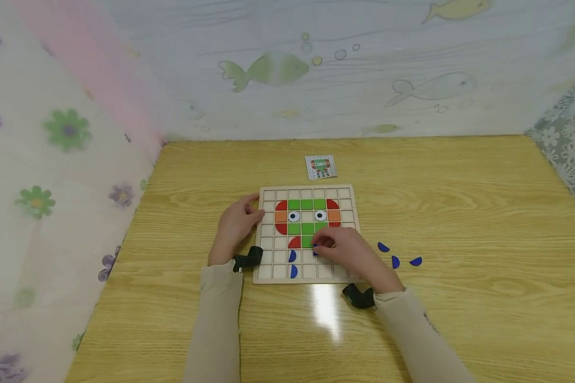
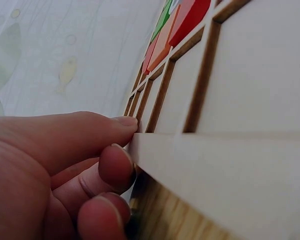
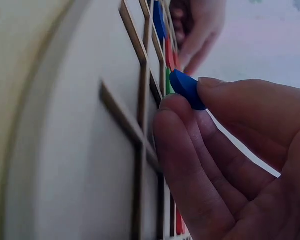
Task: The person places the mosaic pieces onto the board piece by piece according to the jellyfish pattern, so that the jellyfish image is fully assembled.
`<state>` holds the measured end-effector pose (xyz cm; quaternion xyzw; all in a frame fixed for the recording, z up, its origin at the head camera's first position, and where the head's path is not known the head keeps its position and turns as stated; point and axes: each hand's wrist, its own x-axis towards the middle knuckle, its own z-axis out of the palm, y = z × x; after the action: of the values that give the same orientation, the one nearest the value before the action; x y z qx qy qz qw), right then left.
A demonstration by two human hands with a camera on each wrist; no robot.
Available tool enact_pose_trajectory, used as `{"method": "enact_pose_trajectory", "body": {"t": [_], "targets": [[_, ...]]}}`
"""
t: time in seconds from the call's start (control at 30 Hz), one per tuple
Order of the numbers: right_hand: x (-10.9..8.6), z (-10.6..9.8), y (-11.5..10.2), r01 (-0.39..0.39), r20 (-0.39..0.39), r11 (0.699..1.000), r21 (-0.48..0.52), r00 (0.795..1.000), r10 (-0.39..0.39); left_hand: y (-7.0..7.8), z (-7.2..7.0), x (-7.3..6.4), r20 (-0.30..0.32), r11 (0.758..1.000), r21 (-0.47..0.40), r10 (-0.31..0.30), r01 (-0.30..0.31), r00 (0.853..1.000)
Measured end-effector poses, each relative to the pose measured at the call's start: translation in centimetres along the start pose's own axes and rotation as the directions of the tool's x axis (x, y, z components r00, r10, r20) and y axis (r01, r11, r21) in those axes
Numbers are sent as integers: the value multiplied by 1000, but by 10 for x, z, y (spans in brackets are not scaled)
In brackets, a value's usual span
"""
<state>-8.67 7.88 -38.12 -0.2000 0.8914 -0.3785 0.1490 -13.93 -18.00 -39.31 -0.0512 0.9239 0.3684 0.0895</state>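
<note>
A wooden grid board lies on the table, with green squares, red quarter-round pieces, orange squares and two eye pieces set in its cells. Lower down, two blue half-round pieces sit in one column. My left hand holds the board's left edge, thumb on the rim and fingers curled at the side. Between thumb and fingertips, my right hand pinches another blue half-round piece, close over the cells beside the lowest green square. That hand hides part of the board's lower right.
Three loose blue half-round pieces lie on the table, right of the board. Behind the board is a small picture card showing a coloured figure on a grid. A fish-patterned curtain borders the table's far edge.
</note>
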Motion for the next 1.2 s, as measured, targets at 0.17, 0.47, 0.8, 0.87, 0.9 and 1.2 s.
{"method": "enact_pose_trajectory", "body": {"t": [0.17, 0.47, 0.8, 0.87, 0.9, 1.2], "targets": [[0, 10, -7, -7, -1, 1000, -23, 1000, 7, 0, 0, 1, 2, 1000, 5, 16, -16, 1000], [1, 16, -13, -25, -27, 993, -119, 999, 22, 0, 0, 1, 3, 1000, 6, 14, -14, 1000], [0, 18, -13, 23, -67, 983, -180, 997, -35, 0, -1, 0, 2, 1000, 3, 14, -14, 1000], [-1, 16, -12, 33, -68, 985, -169, 997, -45, 0, -2, 0, 3, 1000, 0, 14, -14, 1000], [-1, 14, -12, 38, -68, 986, -161, 996, -50, 0, -2, 1, 4, 1000, -1, 13, -13, 1000], [-8, -3, 2, 70, -73, 991, -117, 994, -79, 2, -2, -1, 17, 1000, 8, 0, 0, 1000]]}}
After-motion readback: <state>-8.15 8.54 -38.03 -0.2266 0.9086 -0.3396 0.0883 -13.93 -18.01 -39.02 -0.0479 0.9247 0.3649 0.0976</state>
